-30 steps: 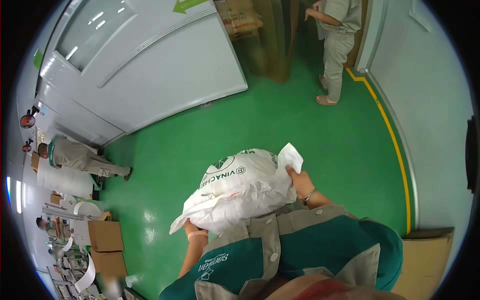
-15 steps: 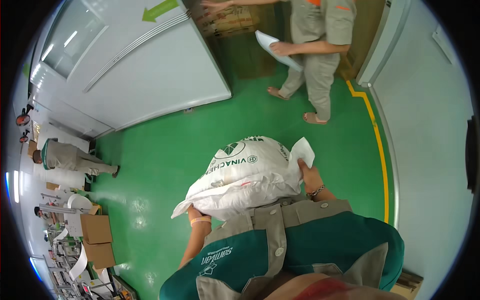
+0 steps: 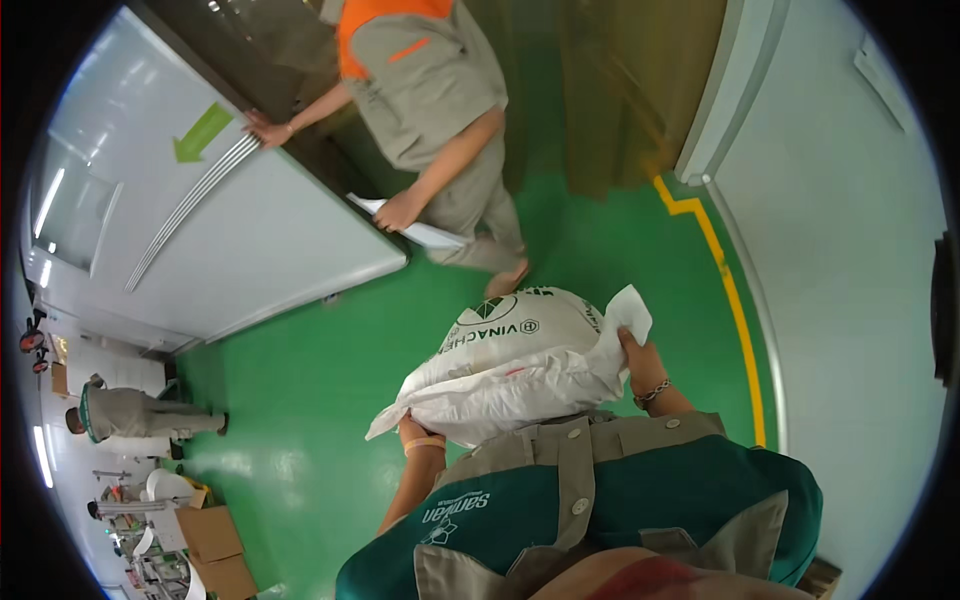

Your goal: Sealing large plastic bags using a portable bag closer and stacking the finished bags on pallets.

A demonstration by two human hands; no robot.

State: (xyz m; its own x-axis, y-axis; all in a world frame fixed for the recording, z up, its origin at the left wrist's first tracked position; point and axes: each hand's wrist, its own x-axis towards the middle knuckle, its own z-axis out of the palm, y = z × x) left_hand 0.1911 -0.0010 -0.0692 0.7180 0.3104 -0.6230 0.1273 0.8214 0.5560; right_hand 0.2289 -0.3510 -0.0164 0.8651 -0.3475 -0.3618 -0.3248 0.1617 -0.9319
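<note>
A large, full white woven sack [image 3: 510, 370] with green printing lies across the front of my waist, held up off the floor. My left hand [image 3: 412, 428] is closed on its lower left corner, with the fingers partly hidden under the sack. At the opposite end, my right hand [image 3: 638, 362] grips the bunched upper right corner, whose loose flap [image 3: 628, 305] sticks up above the thumb. The sack bulges away from me and its near side is creased.
Ahead, a person in grey and orange [image 3: 430, 110] holds white paper [image 3: 430, 236] and touches a white door [image 3: 260, 240]. A wall [image 3: 850, 250] with a yellow floor line [image 3: 735, 290] runs along the right. Cardboard boxes [image 3: 212, 533], machines and another person [image 3: 150, 412] are at left.
The person ahead has moved left and nearer, and a hand now reaches the door's edge. My view has turned somewhat to the right. Both my hands keep hold of the sack.
</note>
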